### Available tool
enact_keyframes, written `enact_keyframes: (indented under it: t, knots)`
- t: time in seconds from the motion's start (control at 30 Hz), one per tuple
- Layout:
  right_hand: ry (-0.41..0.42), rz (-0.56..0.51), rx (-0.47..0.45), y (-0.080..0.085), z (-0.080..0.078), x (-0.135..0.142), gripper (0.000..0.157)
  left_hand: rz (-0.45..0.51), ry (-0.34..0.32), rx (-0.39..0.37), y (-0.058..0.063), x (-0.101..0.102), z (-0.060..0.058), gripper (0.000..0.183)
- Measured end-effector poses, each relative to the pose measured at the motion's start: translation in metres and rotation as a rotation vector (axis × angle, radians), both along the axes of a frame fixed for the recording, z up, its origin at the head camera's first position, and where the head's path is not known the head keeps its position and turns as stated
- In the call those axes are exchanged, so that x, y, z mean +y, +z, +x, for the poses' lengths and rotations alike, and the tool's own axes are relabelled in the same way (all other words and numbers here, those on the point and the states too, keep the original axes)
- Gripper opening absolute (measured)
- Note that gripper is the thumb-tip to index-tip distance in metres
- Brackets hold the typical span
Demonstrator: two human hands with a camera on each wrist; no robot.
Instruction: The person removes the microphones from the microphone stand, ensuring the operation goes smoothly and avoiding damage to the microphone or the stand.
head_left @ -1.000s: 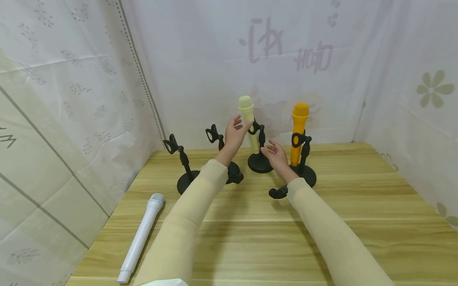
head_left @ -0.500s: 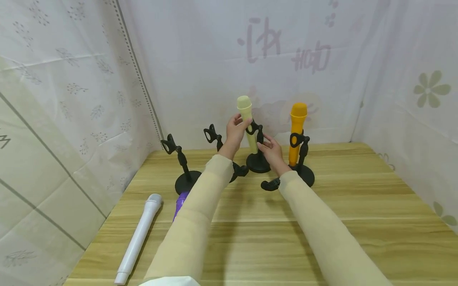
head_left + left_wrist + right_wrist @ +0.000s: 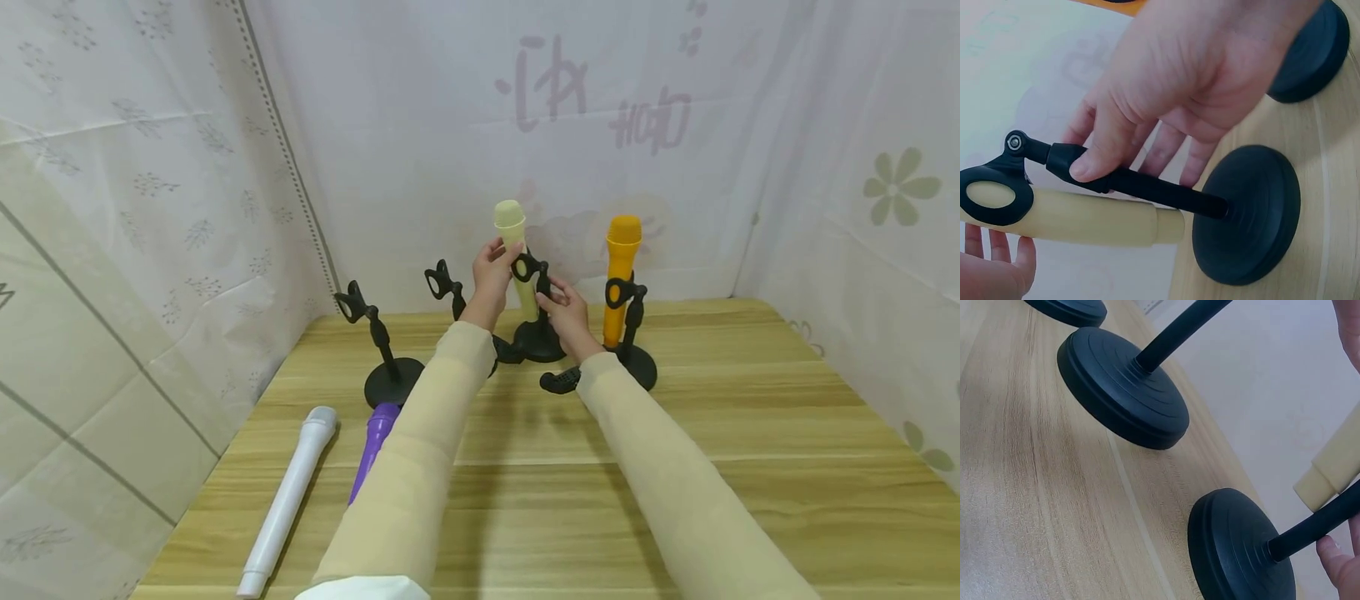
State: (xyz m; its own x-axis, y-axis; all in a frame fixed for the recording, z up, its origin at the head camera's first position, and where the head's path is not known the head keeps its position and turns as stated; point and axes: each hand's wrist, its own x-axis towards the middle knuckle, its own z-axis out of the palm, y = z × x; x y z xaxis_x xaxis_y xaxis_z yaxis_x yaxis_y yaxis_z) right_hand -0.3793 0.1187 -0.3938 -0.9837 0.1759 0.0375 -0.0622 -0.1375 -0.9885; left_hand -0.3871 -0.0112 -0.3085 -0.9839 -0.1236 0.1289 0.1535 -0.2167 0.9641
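A pale yellow microphone (image 3: 510,215) leans in the clip of a black desk microphone stand (image 3: 538,342) at the table's back. My left hand (image 3: 491,279) holds its upper body just beside the clip; fingers of that hand (image 3: 997,269) touch the microphone in the left wrist view. With thumb and fingers, my right hand (image 3: 567,317) grips the stand's pole (image 3: 1160,190), below the black collar. The round base (image 3: 1247,212) is down on the table. In the right wrist view, the microphone's tail end (image 3: 1329,475) lies close to the pole.
An orange microphone (image 3: 624,242) sits in another stand to the right. Two stands with bare clips (image 3: 355,302) (image 3: 444,281) are on the left. A white microphone (image 3: 288,500) and a purple microphone (image 3: 375,442), partly behind my sleeve, lie on the wooden table (image 3: 540,500).
My right hand has moved left and closed its fingers on the stand's pole. The left hand stays on the yellow microphone. The purple microphone has come into sight beside the left sleeve.
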Motion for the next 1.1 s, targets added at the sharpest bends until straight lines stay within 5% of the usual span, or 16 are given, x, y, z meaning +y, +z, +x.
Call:
enact_keyframes:
  t: [0.6,1.1]
  knots:
    - [-0.044,0.031,0.012,0.003,-0.001,-0.002,0.043,-0.008,0.015,-0.005,-0.001,0.002,-0.005,0.049]
    - [-0.037,0.022,0.093,0.004,0.006,-0.001,0.044,-0.046,0.001,0.051,0.007,-0.002,0.006,0.044]
